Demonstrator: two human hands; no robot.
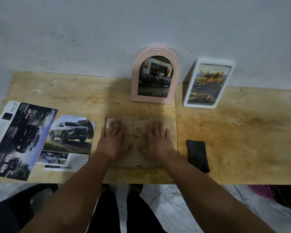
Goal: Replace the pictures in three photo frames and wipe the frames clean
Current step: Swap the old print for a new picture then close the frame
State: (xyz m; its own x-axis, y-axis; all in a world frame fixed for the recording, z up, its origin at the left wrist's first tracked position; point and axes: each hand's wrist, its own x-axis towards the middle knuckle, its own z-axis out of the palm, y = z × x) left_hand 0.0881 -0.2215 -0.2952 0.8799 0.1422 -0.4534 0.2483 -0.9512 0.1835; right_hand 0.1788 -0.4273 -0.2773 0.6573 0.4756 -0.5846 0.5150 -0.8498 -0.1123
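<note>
A brown rectangular frame back lies face down on the wooden table in front of me. My left hand and my right hand both press flat on it with straight fingers. A bandage wraps one left finger. A pink arched frame and a white rectangular frame lean against the wall, each holding a car picture. A cut car picture lies left of my hands. A dark cloth lies to the right.
A dark car brochure lies at the table's left end, partly over the edge. The grey wall runs directly behind the table. A pink basket sits on the floor under the right side.
</note>
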